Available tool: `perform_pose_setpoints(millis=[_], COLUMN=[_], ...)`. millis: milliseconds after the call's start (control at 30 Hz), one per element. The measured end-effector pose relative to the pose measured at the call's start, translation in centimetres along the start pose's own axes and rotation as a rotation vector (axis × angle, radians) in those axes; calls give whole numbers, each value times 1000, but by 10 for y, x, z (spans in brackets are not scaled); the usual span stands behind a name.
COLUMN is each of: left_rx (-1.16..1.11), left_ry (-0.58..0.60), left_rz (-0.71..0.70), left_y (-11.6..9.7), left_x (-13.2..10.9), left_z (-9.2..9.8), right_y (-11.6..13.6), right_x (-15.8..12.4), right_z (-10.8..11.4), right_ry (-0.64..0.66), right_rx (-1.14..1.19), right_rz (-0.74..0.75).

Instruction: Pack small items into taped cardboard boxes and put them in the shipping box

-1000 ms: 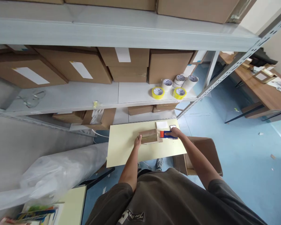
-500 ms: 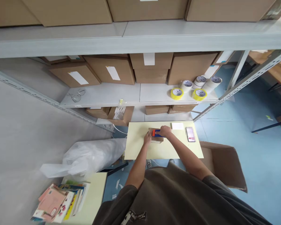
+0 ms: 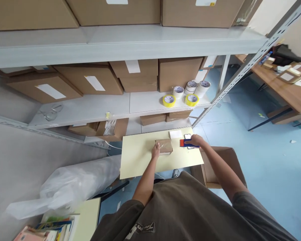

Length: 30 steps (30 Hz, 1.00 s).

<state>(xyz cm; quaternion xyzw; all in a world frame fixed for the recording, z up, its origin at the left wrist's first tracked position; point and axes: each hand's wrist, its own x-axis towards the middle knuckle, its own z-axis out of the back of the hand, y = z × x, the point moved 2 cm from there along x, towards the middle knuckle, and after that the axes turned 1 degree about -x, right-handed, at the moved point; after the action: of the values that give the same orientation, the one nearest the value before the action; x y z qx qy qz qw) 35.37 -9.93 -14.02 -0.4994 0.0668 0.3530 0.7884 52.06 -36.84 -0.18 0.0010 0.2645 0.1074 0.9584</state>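
The right hand [image 3: 196, 140] was clamped around a blue-and-orange tape dispenser [image 3: 182, 143], above a phone [image 3: 187, 136] on the right. The left hand [image 3: 156, 151] touched the left end of a small carton [image 3: 166, 146] mid-table [image 3: 136, 160]; I couldn't tell its fingers' spread.

The left fingers [image 3: 157, 146] held a taped carton [image 3: 166, 146] on the table [image 3: 135, 159]; the right fingers [image 3: 192, 141] gripped a blue-and-red tool [image 3: 182, 143].
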Motion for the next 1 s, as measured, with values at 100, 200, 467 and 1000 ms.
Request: perform_pose_setpoints(millis=[100, 200, 467, 1000], left_rx=[-7, -51, -21, -42], left_ry=[-5, -2, -130, -20], left_rz=[7, 30, 133, 103], left_y=[7, 22, 65, 54], left_x=[4, 12, 30, 35], left_z=[8, 28, 123, 48], right_y=[-22, 1, 159, 205], right_x=[2, 7, 17, 4], right_z=[0, -7, -51, -69], right_ry=[11, 42, 175, 175], right_rx=[12, 32, 6, -122], right_rz=[-11, 17, 241, 210])
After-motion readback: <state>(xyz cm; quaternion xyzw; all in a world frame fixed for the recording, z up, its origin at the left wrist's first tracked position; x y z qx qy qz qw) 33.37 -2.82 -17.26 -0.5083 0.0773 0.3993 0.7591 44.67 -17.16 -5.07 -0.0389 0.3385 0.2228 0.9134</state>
